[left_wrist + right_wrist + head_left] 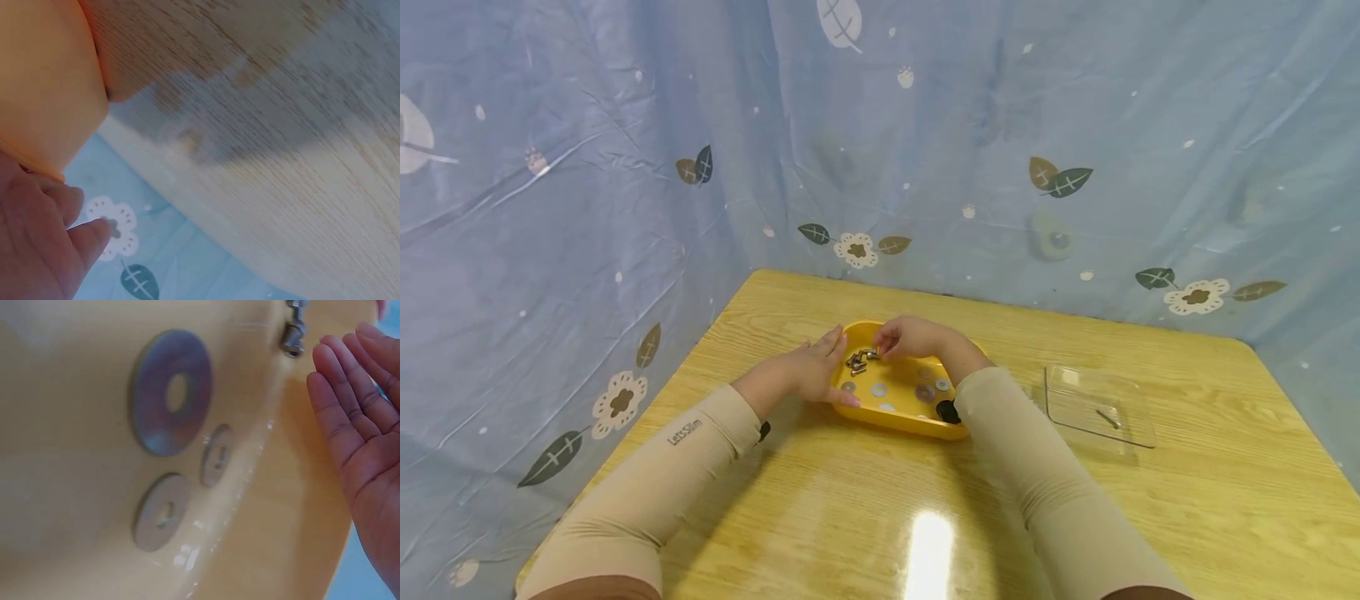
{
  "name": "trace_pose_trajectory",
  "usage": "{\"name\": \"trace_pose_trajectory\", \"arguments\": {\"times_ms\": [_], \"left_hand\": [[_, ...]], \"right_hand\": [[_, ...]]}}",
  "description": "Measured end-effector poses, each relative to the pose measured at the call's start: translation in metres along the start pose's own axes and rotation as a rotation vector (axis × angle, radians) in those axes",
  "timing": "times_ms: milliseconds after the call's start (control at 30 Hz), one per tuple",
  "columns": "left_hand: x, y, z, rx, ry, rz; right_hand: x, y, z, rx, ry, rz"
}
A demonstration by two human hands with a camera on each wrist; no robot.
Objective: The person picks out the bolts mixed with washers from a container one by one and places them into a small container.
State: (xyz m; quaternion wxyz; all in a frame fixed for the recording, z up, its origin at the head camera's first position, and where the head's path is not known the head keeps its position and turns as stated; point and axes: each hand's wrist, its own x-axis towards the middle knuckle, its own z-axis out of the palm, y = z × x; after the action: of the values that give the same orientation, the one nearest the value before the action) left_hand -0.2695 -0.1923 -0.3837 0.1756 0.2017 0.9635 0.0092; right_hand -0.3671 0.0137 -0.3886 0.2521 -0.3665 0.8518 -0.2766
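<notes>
A yellow tray (895, 423) sits on the wooden table with a small cluster of metal bolts (856, 363) at its left end. Several flat washers (878, 389) lie on its floor, large in the right wrist view, where one washer (152, 419) is bigger than its neighbours. My left hand (808, 367) rests on the tray's left end, fingers along the rim and thumb over the near side. Over the tray reaches my right hand (913, 337), its fingertips beside the bolts. In the right wrist view its fingers are loosely extended, with nothing visible between them.
To the right stands a clear plastic container (1097, 408) with one metal bolt (1108, 418) in it. A black round object (948, 411) shows at the tray's near right corner, beside the right sleeve. Patterned blue curtain (955, 150) hangs behind and left of the table.
</notes>
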Motion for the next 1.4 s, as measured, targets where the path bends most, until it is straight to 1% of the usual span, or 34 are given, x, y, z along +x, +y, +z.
{"name": "trace_pose_trajectory", "arguments": {"times_ms": [133, 300, 500, 633, 767, 1133, 1267, 1400], "left_hand": [[0.001, 0.002, -0.001, -0.002, 0.002, 0.004], [0.0, 0.002, -0.001, -0.002, 0.0, 0.005], [-0.001, 0.003, -0.003, 0.001, -0.013, 0.0], [-0.003, 0.003, -0.004, 0.008, -0.008, 0.002], [-0.003, 0.002, -0.004, 0.012, -0.007, 0.001], [-0.001, 0.001, -0.002, 0.009, -0.029, 0.001], [-0.001, 0.002, -0.002, 0.003, -0.019, 0.003], [-0.002, 0.003, -0.002, -0.003, -0.014, -0.001]], "right_hand": [[0.002, 0.004, 0.005, -0.074, -0.017, -0.019], [0.004, 0.002, 0.009, -0.157, -0.018, -0.036], [0.007, 0.0, 0.013, -0.21, -0.008, -0.01], [0.009, 0.001, 0.014, -0.242, 0.01, -0.019], [0.01, 0.003, 0.015, -0.237, 0.02, -0.011], [0.01, 0.006, 0.016, -0.217, 0.024, 0.008], [0.01, 0.006, 0.016, -0.234, 0.025, 0.011], [0.009, 0.006, 0.017, -0.203, 0.015, 0.021]]}}
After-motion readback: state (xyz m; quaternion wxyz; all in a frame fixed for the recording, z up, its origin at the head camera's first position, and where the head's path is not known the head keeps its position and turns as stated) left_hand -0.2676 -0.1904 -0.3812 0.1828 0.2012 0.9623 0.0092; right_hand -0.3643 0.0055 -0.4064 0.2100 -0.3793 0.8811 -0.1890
